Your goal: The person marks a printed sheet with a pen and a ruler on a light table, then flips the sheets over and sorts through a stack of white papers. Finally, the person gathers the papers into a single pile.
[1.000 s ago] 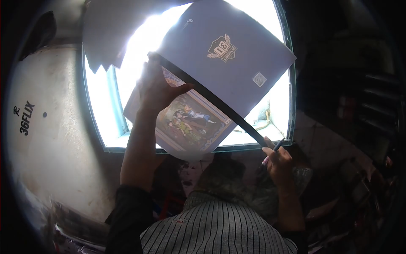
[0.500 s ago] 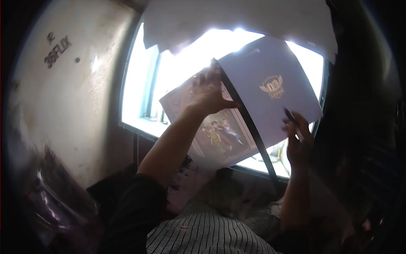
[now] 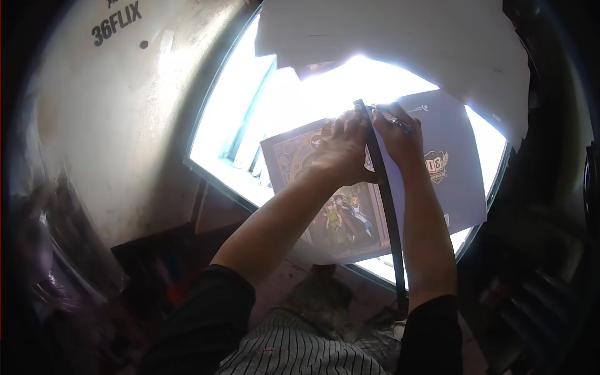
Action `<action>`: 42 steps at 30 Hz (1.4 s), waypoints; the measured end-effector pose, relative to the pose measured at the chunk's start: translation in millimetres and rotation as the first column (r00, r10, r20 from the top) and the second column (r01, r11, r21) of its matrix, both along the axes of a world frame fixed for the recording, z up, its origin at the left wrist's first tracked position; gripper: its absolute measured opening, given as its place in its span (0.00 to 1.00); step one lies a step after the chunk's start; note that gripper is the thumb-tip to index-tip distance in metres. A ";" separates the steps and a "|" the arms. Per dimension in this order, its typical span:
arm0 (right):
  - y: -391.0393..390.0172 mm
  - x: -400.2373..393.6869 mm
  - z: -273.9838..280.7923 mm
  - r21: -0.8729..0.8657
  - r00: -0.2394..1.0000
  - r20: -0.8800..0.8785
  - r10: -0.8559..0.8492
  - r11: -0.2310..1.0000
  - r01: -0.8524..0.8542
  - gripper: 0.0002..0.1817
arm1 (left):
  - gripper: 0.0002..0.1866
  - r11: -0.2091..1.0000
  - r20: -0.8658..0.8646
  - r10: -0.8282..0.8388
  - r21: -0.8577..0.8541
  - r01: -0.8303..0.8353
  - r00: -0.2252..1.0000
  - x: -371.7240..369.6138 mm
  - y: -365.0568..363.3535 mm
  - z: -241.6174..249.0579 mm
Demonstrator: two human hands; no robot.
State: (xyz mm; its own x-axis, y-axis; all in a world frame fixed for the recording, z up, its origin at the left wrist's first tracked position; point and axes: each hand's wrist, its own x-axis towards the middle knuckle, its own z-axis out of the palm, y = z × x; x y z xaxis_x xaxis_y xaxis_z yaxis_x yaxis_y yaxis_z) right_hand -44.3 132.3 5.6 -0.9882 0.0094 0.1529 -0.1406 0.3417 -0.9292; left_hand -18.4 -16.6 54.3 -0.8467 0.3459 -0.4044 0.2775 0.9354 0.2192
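A large printed sheet (image 3: 464, 200) lies across a brightly lit glass surface. Its left part carries a framed picture of several cartoon figures, its right part plain blue-grey with a winged shield emblem (image 3: 435, 167). Running down between these parts is a long black straightedge (image 3: 386, 206). My left hand (image 3: 342, 147) lies flat on the picture side, fingers spread and pressing along the straightedge, thumb reaching to its edge. Close against the other side, near the top end, my right hand (image 3: 400, 134) is closed around a slim pen-like tool (image 3: 398, 122); its tip is hidden by the fingers.
Large white sheets (image 3: 387, 37) with uneven edges hang over the far side of the lit glass (image 3: 215, 125). On the left stands a pale panel (image 3: 119, 112) lettered 36FLIX. Shiny plastic wrapping (image 3: 56, 269) sits at lower left. Surroundings are dark.
My right hand has moved up and left from the sheet's right side to the straightedge's top end, bringing the tool along. My left hand stays on the straightedge. The camera view has shifted.
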 end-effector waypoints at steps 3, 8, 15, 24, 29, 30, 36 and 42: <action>-1.4 -2.0 2.1 0.014 1.000 0.010 0.007 1.000 -0.007 0.09 | 0.75 0.999 0.005 0.017 0.046 -0.017 1.000 0.7 -1.1 -0.9; -0.3 -3.7 5.6 -0.020 0.998 0.050 0.031 0.999 -0.030 0.10 | 0.74 1.000 0.004 0.011 0.016 -0.011 1.000 0.8 -0.7 0.4; 23.6 48.3 17.0 0.114 0.994 0.099 0.039 0.992 -0.050 0.09 | 0.75 1.000 -0.025 -0.007 0.000 0.007 1.000 0.8 0.2 -3.2; 74.3 215.3 44.0 0.080 0.947 0.319 0.022 0.996 -0.050 0.06 | 0.77 0.991 0.010 -0.013 -0.135 0.014 1.000 -1.4 7.6 -5.9; 98.3 308.5 59.7 0.275 0.951 0.308 -0.038 0.960 -0.050 0.07 | 0.78 0.992 -0.031 -0.040 -0.117 0.036 0.999 0.2 4.5 -14.7; 96.5 324.4 61.6 0.274 0.951 0.305 -0.041 0.961 -0.047 0.07 | 0.78 0.992 -0.028 -0.037 -0.122 0.034 0.999 0.3 4.2 -14.3; 63.3 382.8 62.2 0.685 0.849 0.378 -0.370 0.729 0.012 0.19 | 0.72 0.990 -0.059 -0.136 -0.052 0.133 0.989 -0.4 -7.5 -12.8; 60.4 395.3 38.8 0.660 0.826 0.414 -0.382 0.751 0.017 0.23 | 0.62 0.975 -0.250 -0.188 0.071 0.211 0.950 5.5 -19.2 -34.2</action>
